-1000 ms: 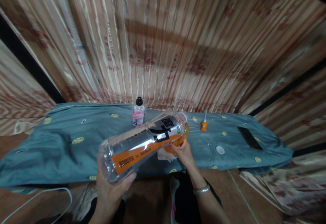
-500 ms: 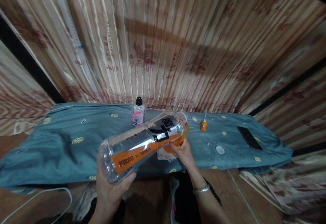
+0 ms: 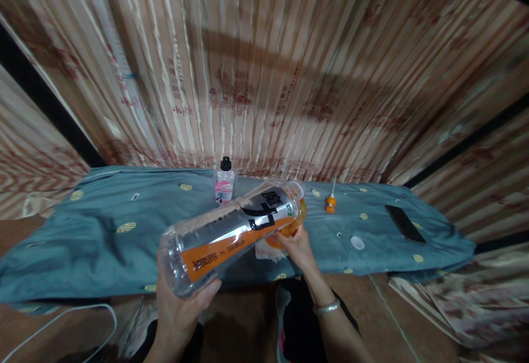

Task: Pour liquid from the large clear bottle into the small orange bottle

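Left hand (image 3: 179, 305): fingers wrapped under and round the base of a big clear bottle (image 3: 231, 231), thumb up the near side. Right hand (image 3: 298, 250): fingertips closed on an orange funnel-like piece (image 3: 292, 225) at the bottle's mouth end; exact grip on it hard to tell. Bottle tipped nearly flat, long axis from lower left to upper right, base low and toward the camera, mouth raised and pointing away to the right, above the near edge of a blue-grey cloth (image 3: 82, 242). Orange-and-black label facing up. Behind on the cloth, upright: small bottle with black cap and pink label (image 3: 225, 185). Well apart to the right: small orange item (image 3: 330, 202), white cap (image 3: 357, 242), dark phone (image 3: 405, 223). Striped curtain (image 3: 264, 76) behind.
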`<move>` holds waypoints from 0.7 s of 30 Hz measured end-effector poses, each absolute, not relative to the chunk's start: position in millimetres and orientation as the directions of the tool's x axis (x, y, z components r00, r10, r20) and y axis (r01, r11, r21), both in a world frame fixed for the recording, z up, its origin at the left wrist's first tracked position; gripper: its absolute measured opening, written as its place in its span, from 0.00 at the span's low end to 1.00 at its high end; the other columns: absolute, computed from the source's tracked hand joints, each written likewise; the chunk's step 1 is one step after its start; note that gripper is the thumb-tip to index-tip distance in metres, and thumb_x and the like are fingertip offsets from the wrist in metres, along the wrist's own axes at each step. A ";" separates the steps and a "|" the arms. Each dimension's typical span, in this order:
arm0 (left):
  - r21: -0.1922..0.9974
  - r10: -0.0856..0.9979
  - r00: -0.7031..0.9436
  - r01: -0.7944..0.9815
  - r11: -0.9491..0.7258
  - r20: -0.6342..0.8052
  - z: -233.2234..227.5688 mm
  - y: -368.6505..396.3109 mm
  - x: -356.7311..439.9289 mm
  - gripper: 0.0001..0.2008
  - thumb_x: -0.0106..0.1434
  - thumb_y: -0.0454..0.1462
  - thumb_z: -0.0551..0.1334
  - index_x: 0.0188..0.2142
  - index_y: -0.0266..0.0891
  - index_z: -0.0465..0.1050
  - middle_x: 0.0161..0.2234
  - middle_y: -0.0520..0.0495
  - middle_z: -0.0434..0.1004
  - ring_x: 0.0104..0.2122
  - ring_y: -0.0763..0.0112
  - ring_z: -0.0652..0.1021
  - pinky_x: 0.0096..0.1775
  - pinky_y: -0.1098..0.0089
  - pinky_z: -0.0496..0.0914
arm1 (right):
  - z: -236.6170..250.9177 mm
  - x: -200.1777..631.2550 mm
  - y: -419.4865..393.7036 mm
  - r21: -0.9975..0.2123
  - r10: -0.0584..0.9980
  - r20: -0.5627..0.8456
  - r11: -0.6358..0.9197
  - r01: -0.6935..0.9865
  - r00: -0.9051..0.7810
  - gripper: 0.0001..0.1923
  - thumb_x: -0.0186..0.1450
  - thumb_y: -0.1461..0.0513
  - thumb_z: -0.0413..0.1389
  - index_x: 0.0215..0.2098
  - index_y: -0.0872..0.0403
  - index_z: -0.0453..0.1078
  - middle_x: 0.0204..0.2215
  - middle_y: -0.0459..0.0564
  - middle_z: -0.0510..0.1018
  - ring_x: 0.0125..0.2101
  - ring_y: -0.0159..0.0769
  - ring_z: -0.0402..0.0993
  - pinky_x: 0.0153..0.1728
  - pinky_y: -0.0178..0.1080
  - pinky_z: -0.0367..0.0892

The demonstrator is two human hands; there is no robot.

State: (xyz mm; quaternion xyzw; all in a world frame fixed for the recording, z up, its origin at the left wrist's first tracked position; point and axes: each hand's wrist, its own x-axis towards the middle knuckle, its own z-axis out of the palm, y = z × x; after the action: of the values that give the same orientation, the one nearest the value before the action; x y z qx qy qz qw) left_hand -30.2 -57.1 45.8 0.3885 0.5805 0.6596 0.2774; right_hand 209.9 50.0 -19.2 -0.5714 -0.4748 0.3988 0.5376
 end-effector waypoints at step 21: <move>0.978 0.816 -0.540 0.079 -0.195 0.206 45.5 -57.1 -28.6 0.27 0.42 0.49 0.76 0.36 0.42 0.70 0.47 0.43 0.78 0.50 0.49 0.79 0.52 0.52 0.74 | -17.7 209.5 49.9 -0.992 0.970 0.053 0.023 0.126 0.238 0.32 0.44 0.48 0.73 0.42 0.52 0.71 0.40 0.55 0.86 0.39 0.50 0.84 0.42 0.47 0.78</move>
State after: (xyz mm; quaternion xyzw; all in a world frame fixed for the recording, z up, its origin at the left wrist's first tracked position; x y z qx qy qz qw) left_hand -28.6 -57.1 45.5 0.3916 0.5709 0.6666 0.2764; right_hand 209.5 49.9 -17.7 -0.5770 -0.4747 0.3942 0.5350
